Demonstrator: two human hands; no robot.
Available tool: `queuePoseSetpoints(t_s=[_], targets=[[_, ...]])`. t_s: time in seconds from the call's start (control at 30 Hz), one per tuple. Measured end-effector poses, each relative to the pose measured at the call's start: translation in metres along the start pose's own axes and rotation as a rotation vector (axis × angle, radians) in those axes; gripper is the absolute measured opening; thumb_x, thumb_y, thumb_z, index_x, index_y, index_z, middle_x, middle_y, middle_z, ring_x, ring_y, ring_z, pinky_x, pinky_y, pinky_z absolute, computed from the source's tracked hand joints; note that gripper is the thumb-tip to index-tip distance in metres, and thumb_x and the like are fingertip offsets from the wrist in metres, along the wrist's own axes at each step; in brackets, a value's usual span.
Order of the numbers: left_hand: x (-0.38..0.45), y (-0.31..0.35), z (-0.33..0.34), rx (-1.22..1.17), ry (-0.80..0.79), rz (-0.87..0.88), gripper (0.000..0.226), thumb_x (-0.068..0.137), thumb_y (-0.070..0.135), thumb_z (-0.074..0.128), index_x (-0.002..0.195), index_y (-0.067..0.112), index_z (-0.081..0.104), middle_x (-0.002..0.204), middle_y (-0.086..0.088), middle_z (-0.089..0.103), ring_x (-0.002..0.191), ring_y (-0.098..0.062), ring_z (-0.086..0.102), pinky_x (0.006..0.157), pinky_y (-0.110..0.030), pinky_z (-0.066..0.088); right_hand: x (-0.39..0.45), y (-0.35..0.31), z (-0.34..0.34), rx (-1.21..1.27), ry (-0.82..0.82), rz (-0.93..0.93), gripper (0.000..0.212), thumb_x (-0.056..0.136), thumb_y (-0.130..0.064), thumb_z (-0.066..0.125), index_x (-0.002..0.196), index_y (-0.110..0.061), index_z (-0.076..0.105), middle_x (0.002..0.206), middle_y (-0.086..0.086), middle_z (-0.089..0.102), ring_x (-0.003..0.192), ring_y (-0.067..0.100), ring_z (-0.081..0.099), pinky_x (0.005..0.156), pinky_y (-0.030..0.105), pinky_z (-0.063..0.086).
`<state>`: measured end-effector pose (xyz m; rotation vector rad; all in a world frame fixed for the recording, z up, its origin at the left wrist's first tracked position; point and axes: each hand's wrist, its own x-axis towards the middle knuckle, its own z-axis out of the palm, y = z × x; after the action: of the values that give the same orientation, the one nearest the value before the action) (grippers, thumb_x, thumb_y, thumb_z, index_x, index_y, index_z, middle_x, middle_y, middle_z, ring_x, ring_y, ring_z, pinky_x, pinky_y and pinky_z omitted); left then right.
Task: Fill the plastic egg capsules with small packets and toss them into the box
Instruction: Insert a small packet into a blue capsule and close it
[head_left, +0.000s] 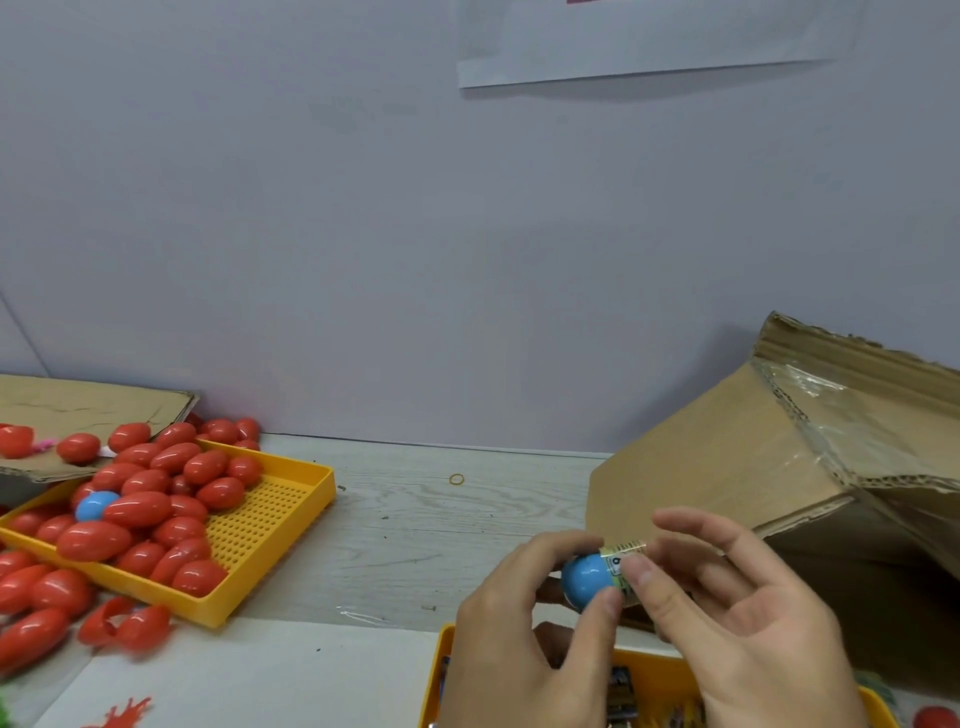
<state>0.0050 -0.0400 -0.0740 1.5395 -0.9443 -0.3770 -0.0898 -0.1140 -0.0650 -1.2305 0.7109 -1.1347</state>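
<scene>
Pinching the light, crinkly packet (623, 558) with my right hand (727, 613), I stuff it into the slick blue egg half (587, 577) my left hand (524, 639) cups by its rim.

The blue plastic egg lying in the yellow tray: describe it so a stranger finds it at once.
Start at the yellow perforated plastic tray on the table's left side, heaped with glossy red plastic egg capsules. Near the heap's left side sits the round blue plastic egg, half buried. It is the only blue one among the red.

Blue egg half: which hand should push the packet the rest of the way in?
Right. The left hand grips the blue egg half, while the right hand already pinches the packet at its opening.
</scene>
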Motion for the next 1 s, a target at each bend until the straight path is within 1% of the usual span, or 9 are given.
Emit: queuePoseSetpoints(t_s=[0.07,0.17,0.33,0.57,0.63,0.7,0.73,0.83,1.0], targets=[[0.0006,-0.0017,-0.001,-0.003,0.003,0.008,0.046,0.079,0.007,0.078,0.09,0.05,0.068,0.092,0.022,0.068,0.088,-0.005,0.067,0.064,-0.025,0.059,-0.0006,-0.0021,-0.0003,-0.01,-0.016,0.014,0.032,0.054,0.0,0.08,0.079,-0.021,0.075,0.068,0.009,0.072,0.055,0.007,0.066,0.044,0.014,0.048],[0.0024,-0.0044,-0.0038,-0.017,-0.002,0.012,0.044,0.073,0.0,0.081,0.082,0.042,0.072,0.089,0.018,0.07,0.085,-0.005,0.068,0.06,-0.018,0.055,-0.0014,-0.0036,0.0003,-0.011,-0.033,0.025,0.038,0.06,0.009,0.078,0.087,-0.017,0.071,0.066,0.011,0.073,0.054,0.009,0.067,0.045,0.013,0.049],[0.005,-0.0072,-0.0053,-0.011,-0.001,0.03,0.06,0.068,-0.002,0.085,0.089,0.049,0.065,0.094,0.021,0.069,0.091,-0.004,0.067,0.062,-0.016,0.055,-0.0012,-0.0064,0.0001,0.004,-0.02,0.032,0.044,0.049,-0.006,0.078,0.09,-0.018,0.071,0.067,0.011,0.074,0.058,0.011,0.071,0.048,0.011,0.05],[0.0053,-0.009,-0.0056,-0.011,-0.018,0.029,0.053,0.066,-0.003,0.087,0.081,0.045,0.069,0.091,0.021,0.069,0.088,-0.004,0.068,0.062,-0.018,0.057,-0.0006,-0.0083,0.0005,-0.002,-0.017,0.079,0.048,0.043,-0.012,0.078,0.091,-0.019,0.07,0.069,0.008,0.075,0.06,0.011,0.072,0.049,0.01,0.049],[0.0054,-0.0094,-0.0058,-0.015,-0.019,0.025,0.052,0.065,-0.004,0.087,0.077,0.044,0.07,0.09,0.021,0.07,0.088,-0.004,0.068,0.062,-0.018,0.056,-0.0009,-0.0083,0.0004,-0.006,-0.023,0.094,0.048,0.044,-0.014,0.078,0.091,-0.02,0.07,0.07,0.008,0.075,0.062,0.012,0.072,0.05,0.014,0.052],[0.0057,-0.0091,-0.0056,-0.009,-0.019,0.03,0.054,0.066,-0.002,0.087,0.081,0.046,0.068,0.091,0.022,0.069,0.088,-0.003,0.068,0.062,-0.017,0.056,-0.0012,-0.0083,0.0004,-0.012,-0.023,0.109,0.048,0.044,-0.016,0.078,0.091,-0.021,0.07,0.07,0.007,0.076,0.064,0.012,0.073,0.058,0.022,0.053],[0.0055,-0.0089,-0.0055,-0.004,-0.018,0.035,0.056,0.066,-0.002,0.087,0.084,0.048,0.067,0.091,0.022,0.069,0.088,-0.003,0.067,0.062,-0.017,0.056,-0.0013,-0.0081,0.0004,-0.014,-0.022,0.114,0.048,0.044,-0.016,0.078,0.091,-0.022,0.07,0.071,0.007,0.076,0.064,0.012,0.073,0.06,0.023,0.052],[0.0053,-0.0088,-0.0057,0.003,-0.008,0.047,0.059,0.065,0.0,0.088,0.088,0.049,0.065,0.092,0.023,0.068,0.089,-0.003,0.067,0.061,-0.017,0.056,-0.0013,-0.0086,0.0008,-0.016,-0.013,0.121,0.048,0.043,-0.017,0.078,0.091,-0.023,0.07,0.07,0.006,0.076,0.062,0.01,0.072,0.051,0.016,0.053],[0.0052,-0.0101,-0.0063,0.028,-0.002,0.053,0.061,0.064,0.001,0.088,0.09,0.051,0.063,0.094,0.026,0.066,0.092,-0.002,0.066,0.061,-0.019,0.057,-0.0026,-0.0107,0.0022,-0.016,0.001,0.141,0.049,0.043,-0.018,0.079,0.091,-0.025,0.07,0.069,0.003,0.076,0.06,0.006,0.071,0.063,0.027,0.046]])
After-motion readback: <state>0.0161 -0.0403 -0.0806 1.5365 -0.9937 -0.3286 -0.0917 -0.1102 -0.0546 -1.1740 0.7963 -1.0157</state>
